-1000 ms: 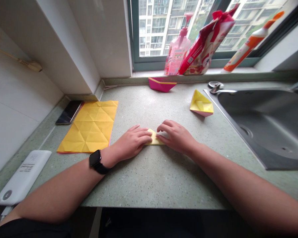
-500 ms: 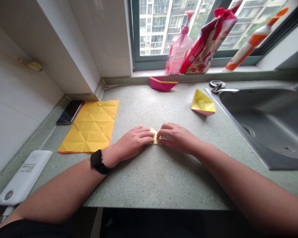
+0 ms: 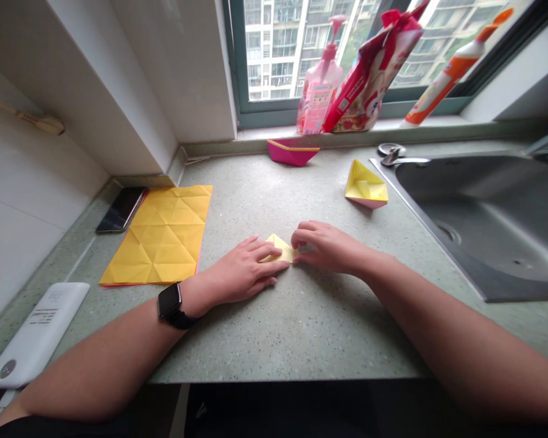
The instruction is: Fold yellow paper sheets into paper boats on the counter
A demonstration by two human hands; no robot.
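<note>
A small folded yellow paper (image 3: 281,248) lies on the speckled green counter (image 3: 301,316) between my hands. My left hand (image 3: 240,272), with a black watch on the wrist, rests flat on the paper's left part, fingers stretched over it. My right hand (image 3: 326,246) has its fingers curled and pinches the paper's right corner. Most of the paper is hidden under the fingers.
A stack of creased yellow sheets (image 3: 162,234) lies at left beside a phone (image 3: 121,208) and a white power bank (image 3: 34,334). A pink paper boat (image 3: 292,152) and a yellow paper boat (image 3: 365,185) stand behind. The steel sink (image 3: 484,213) is at right; bottles line the windowsill.
My left hand slid a little toward me and lies flatter on the paper. My right hand's fingers drew in to the paper's right corner, and a raised yellow flap now shows.
</note>
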